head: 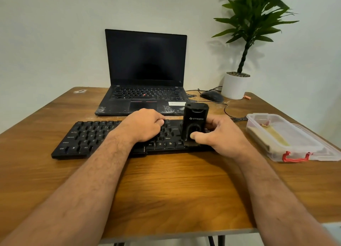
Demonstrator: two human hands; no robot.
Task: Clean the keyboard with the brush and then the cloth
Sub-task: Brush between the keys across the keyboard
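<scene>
Brush [195, 123] upright in right hand [219, 135] on keyboard [88, 137]; left hand [145, 125] pressing keys, fingers curled.

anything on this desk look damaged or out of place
The laptop palm rest has white scuffs at its lower left and right of the touchpad. A pale blotch marks the table's far left corner, and a small orange object lies loose beside the plant pot.

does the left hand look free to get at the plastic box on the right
Probably not easily: the left hand rests on the keyboard, and the right hand holding the brush sits between it and the plastic box.
</scene>
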